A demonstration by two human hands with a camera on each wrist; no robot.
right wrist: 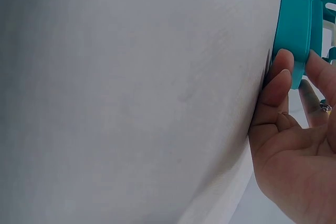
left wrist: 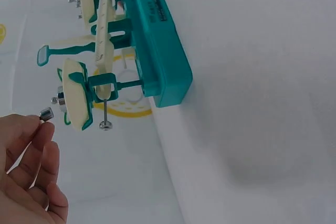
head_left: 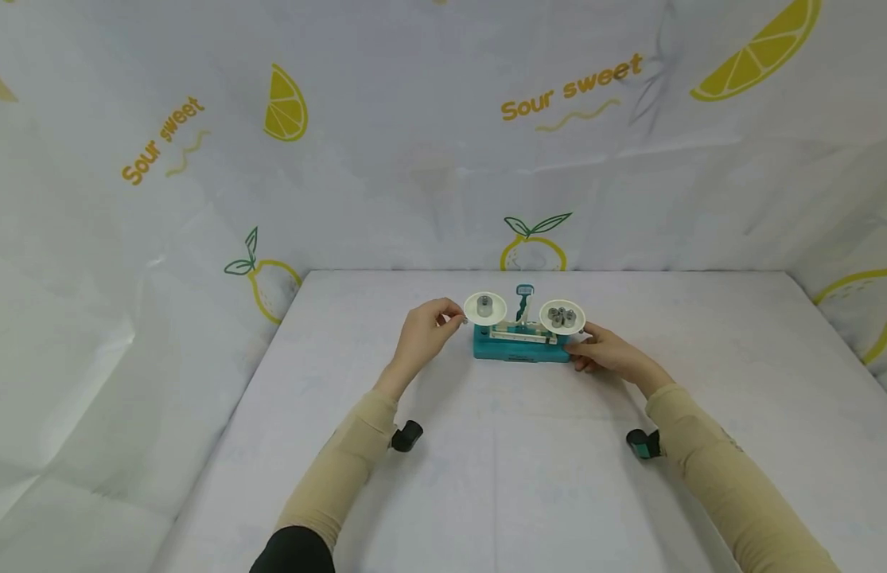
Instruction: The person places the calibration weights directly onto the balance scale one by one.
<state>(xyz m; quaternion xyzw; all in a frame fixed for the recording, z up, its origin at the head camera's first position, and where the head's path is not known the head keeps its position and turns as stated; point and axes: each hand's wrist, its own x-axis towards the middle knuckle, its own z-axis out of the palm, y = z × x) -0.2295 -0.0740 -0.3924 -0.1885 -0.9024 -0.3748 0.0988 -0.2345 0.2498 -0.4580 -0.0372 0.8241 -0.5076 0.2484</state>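
A teal balance scale with two cream pans stands on the white-covered table. On its left pan sits a larger metal weight; several small metal weights are grouped on the right pan. Beside the left pan, my left hand pinches a small metal weight between thumb and fingertips, just off the pan's edge. My right hand grips the right end of the scale's base, with its fingers on either side of the corner.
Behind the table hangs a white cloth printed with lemons and lettering. The table's back edge lies close behind the scale. A black wrist camera juts from the left sleeve, another camera from the right.
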